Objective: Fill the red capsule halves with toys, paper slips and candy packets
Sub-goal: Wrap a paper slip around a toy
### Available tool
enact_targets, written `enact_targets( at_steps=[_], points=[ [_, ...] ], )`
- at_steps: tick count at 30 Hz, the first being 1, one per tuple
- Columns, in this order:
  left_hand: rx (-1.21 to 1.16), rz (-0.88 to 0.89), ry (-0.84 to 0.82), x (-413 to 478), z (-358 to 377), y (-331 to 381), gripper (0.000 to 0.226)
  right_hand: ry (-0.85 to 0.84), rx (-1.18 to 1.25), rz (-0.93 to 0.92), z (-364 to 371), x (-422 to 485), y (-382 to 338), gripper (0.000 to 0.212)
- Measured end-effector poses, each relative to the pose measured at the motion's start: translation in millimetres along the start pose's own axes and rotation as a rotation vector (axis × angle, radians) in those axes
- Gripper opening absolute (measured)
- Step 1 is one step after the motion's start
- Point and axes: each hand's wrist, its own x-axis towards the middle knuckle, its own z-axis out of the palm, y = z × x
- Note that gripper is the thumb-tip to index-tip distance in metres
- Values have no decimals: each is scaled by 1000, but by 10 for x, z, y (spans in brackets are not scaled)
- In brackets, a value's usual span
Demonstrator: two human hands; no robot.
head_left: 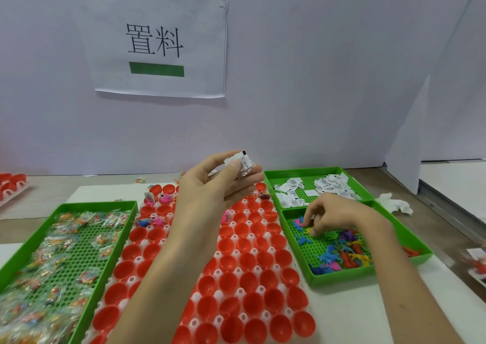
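Candy packets (60,241): heaped loose in the green tray (100,203) at far left, on the worktop (368,314).
Red capsule halves (247,272): seated open side up in the white holder, centre; a few in the far rows hold toys and slips, the rest look empty.
Left hand (218,183): raised above the far rows; thumb and fingers pinch a paper slip (240,159) together with what looks like a clear packet.
Paper slips (331,183): scattered in the far right tray.
Right hand (339,214): fingers curled down among the toys (347,254) in the near right tray; cannot tell whether one is gripped.
Risk: the pinched slip and packet could separate on release and land in different halves, or between cups.
Risk: tangled toys may lift in a clump, overfilling one half.
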Motion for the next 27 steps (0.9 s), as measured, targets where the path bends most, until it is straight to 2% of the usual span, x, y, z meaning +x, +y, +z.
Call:
enact_targets(
  at_steps=[22,24,27],
  points=[
    [68,18,-11,5,-58,69,15,-70,-7,7,-9,11,7,14],
    [93,23,-14,6,-60,75,16,-32,7,-29,-70,-67,-48,12],
    [147,51,-28,5,-54,80,16,157,63,-225,-219,-279,-249,13]
  ],
)
